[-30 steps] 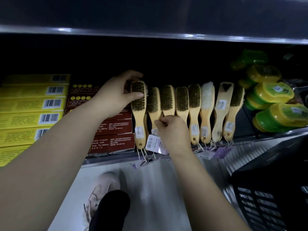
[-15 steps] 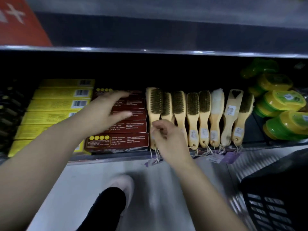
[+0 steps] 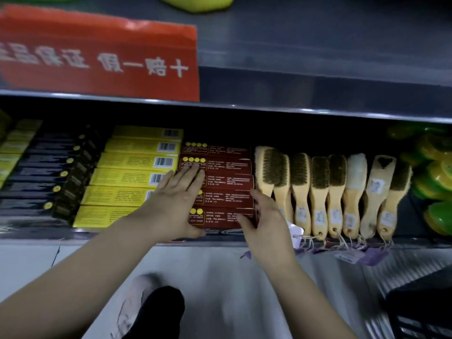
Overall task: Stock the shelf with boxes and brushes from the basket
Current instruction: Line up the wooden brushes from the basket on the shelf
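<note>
A row of dark red boxes (image 3: 227, 184) lies on the shelf (image 3: 146, 237) between yellow boxes (image 3: 127, 177) and wooden brushes (image 3: 320, 194). My left hand (image 3: 176, 204) rests flat with fingers spread on the left end of the red boxes, thumb at the front box's lower edge. My right hand (image 3: 264, 221) presses against the right end of the front red box, fingers bent around its corner. The two hands bracket the red stack. Several brushes stand side by side to the right with paper tags hanging over the shelf edge.
Black boxes (image 3: 44, 182) fill the shelf's left end and green-yellow round items (image 3: 437, 182) the right end. A red sign (image 3: 97, 57) hangs on the upper shelf. A black basket (image 3: 425, 307) sits at lower right. My shoe (image 3: 137, 304) is on the floor below.
Both hands left the brushes and moved left onto the red boxes. The view tilted up and left, bringing in the red sign and the black boxes.
</note>
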A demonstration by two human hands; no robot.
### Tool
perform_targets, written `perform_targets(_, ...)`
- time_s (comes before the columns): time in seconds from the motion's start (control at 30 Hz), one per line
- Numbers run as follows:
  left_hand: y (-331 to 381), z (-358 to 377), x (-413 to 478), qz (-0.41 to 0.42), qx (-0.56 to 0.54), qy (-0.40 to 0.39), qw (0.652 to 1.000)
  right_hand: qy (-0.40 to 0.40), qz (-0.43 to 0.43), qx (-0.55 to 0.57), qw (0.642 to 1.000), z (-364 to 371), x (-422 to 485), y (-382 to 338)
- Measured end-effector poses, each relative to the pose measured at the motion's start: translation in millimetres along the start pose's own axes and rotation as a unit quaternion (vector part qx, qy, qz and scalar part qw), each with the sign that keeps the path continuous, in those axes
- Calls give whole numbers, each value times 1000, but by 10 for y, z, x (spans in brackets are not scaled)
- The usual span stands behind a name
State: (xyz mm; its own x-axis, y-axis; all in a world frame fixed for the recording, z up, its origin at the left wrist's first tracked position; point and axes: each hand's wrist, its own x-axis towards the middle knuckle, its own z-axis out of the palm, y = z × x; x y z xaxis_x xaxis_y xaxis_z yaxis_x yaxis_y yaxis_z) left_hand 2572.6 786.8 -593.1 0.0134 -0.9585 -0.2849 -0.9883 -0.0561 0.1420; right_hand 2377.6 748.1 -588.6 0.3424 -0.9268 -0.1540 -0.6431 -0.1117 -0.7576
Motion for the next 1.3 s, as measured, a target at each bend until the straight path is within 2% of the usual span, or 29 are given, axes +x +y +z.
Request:
perform_targets(0.13,-198,-69,-196,11,-76,-21,997,30,-117,-113,986,71,23,-267)
perform_targets(0.3,-625,-169,-556,-44,-82,-31,995,-164,-194,-67,965,442,134,-730)
perform_targets(0.43,-754,-116,-711,-72,-65,-67,993,-234,-228,-230,917,749,278,-821)
perform_targets(0.5,-777,-41,-758,-74,-60,-55,994,-233,-243,-300,892,841,287,-798)
perform_targets(0.6,-793,25,-761,-67,-50,4,996,-201,-261,-313,890,891,263,-766)
perform_targets(0.77,-790,11,-711,-68,-54,32,996,-205,-273,-316,885,873,257,-793)
perform_targets(0.97,-781,14,-678,-69,-77,35,994,-161,-272,-257,913,943,731,-1087)
perform_targets(1.13,-789,85,-744,-70,-107,61,990,-190,-149,-320,916,1298,1279,-1270)
perform_targets(1.3,-776,105,-788,-61,-145,97,983,-180,-166,-359,901,1353,1371,-1231)
